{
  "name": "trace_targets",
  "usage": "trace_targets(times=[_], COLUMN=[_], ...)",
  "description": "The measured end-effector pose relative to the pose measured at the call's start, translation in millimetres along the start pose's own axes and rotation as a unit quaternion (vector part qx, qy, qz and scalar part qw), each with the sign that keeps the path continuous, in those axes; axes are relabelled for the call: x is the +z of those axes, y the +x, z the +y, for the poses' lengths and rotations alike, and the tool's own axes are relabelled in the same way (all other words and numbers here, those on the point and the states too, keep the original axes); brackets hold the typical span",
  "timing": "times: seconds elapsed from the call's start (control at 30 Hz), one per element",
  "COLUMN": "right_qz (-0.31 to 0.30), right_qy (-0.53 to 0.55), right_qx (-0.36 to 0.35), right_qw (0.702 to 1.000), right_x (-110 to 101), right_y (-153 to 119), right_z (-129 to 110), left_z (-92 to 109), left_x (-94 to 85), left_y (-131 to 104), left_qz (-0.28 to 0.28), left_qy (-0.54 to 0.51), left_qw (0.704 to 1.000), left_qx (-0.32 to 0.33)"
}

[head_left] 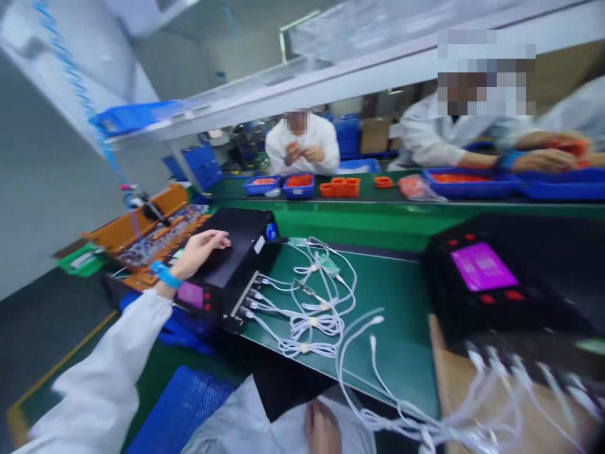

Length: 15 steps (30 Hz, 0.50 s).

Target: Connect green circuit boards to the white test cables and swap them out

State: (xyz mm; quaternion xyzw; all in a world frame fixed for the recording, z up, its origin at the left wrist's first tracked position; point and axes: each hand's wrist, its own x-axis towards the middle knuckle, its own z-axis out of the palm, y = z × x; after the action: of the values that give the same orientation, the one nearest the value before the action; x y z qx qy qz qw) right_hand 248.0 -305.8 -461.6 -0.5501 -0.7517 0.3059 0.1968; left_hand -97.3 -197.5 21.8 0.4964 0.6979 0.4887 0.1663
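My left hand point(203, 251), with a blue band point(165, 275) at the wrist, is over the top of a black box-shaped device point(236, 233). Its fingers are loosely bent and no object shows in them. That device has a small purple screen point(191, 294), red buttons and a row of ports with white cables plugged in. Coiled white cables point(312, 323), tied in bundles, lie on the green work surface beside it. Low in front of my body is my right hand point(322, 430), near my white coat; its fingers are blurred and partly hidden.
A second black device point(515, 277) with a purple screen point(484, 266) stands at right, white cables at its front. An orange rack point(155, 221) is at far left. Across the bench, co-workers in white handle orange parts near blue trays point(299, 187). A shelf point(331, 82) runs overhead.
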Motion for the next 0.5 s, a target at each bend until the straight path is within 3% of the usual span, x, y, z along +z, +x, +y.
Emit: trace_targets(times=[0.1, 0.23, 0.4, 0.5], right_qz=[-0.057, -0.136, -0.22, -0.255], right_qy=[0.0, -0.037, -0.082, -0.138], right_qx=[-0.041, -0.054, -0.106, -0.167], right_qw=[0.998, 0.989, 0.966, 0.942], right_x=[0, -10, -24, -23], right_y=[23, 26, 4, 1], right_z=[-6, -7, -20, -46], left_z=[-13, -22, -30, -27], left_x=[4.3, 6.6, 7.6, 16.9], left_y=[1, 2, 12, 20], left_qz=[0.026, 0.001, 0.01, 0.004], left_qy=[-0.029, -0.069, -0.18, -0.217], left_qw=[0.999, 0.996, 0.983, 0.975], left_qx=[0.027, 0.059, 0.014, -0.048])
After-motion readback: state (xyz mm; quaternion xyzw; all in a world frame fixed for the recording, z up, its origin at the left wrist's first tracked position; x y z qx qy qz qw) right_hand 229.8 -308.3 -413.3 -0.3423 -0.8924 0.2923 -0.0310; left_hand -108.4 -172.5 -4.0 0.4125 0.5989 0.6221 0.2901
